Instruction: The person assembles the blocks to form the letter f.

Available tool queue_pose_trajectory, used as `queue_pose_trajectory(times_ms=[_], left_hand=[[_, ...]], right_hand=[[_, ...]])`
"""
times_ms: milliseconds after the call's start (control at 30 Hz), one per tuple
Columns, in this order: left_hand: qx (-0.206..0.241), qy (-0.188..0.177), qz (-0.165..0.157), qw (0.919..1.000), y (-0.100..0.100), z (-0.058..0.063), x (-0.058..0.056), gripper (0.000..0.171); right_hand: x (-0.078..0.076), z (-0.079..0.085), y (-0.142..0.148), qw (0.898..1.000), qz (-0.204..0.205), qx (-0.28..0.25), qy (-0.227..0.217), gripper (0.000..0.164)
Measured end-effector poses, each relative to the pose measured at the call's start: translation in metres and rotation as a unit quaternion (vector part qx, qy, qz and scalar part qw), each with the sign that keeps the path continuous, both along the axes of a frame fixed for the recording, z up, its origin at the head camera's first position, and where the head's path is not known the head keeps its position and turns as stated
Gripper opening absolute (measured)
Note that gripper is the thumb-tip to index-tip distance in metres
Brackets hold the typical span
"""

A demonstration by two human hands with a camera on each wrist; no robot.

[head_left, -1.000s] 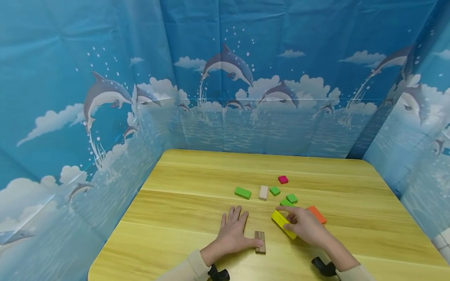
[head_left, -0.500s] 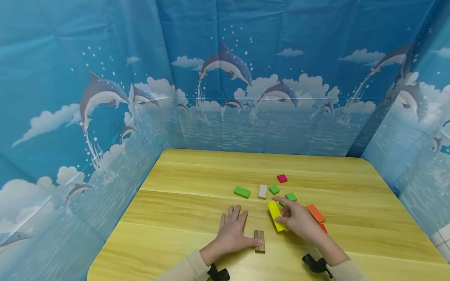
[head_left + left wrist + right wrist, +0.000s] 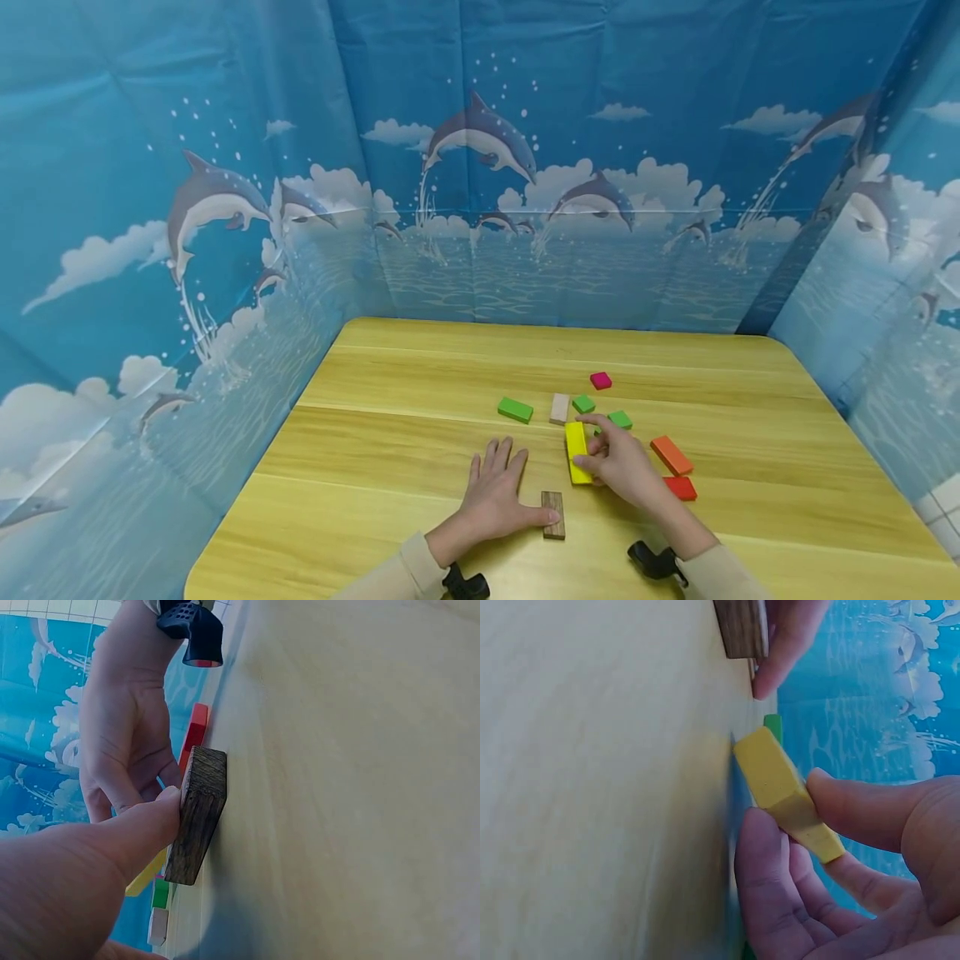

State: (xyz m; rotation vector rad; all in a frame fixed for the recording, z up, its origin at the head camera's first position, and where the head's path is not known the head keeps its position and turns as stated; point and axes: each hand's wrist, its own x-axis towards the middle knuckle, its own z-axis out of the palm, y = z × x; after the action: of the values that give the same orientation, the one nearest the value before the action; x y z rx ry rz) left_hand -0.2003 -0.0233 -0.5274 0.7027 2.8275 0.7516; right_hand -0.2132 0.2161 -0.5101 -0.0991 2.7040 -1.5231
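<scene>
Fingers spread, my left hand (image 3: 495, 500) lies palm down on the table, its thumb resting on a dark brown wooden block (image 3: 553, 515). In the left wrist view the thumb tip touches the near face of that brown block (image 3: 199, 814). To its right, my right hand (image 3: 622, 462) pinches a bright yellow block (image 3: 577, 454) between thumb and fingers. The right wrist view shows the yellow block (image 3: 784, 787) tilted, its lower corner close to the tabletop. The right fingers partly cover a green block behind them.
Beyond the hands lie a long green block (image 3: 515, 410), a pale wood block (image 3: 559, 408), small green blocks (image 3: 583, 404) and a crimson one (image 3: 601, 381). Orange (image 3: 671, 455) and red (image 3: 681, 488) blocks lie right of the right hand. A dolphin-print curtain (image 3: 480, 250) borders the table.
My right hand has moved the yellow block leftward and turned it more upright in the head view, uncovering the red block. The left hand and brown block have stayed put.
</scene>
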Motion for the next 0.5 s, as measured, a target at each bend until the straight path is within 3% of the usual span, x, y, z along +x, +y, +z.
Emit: queue_pose_trajectory(times_ms=[500], left_hand=[[-0.019, -0.003, 0.009, 0.9998, 0.005, 0.003, -0.002, 0.108]], right_hand=[[-0.004, -0.005, -0.021, 0.998, 0.001, -0.063, -0.014, 0.066]])
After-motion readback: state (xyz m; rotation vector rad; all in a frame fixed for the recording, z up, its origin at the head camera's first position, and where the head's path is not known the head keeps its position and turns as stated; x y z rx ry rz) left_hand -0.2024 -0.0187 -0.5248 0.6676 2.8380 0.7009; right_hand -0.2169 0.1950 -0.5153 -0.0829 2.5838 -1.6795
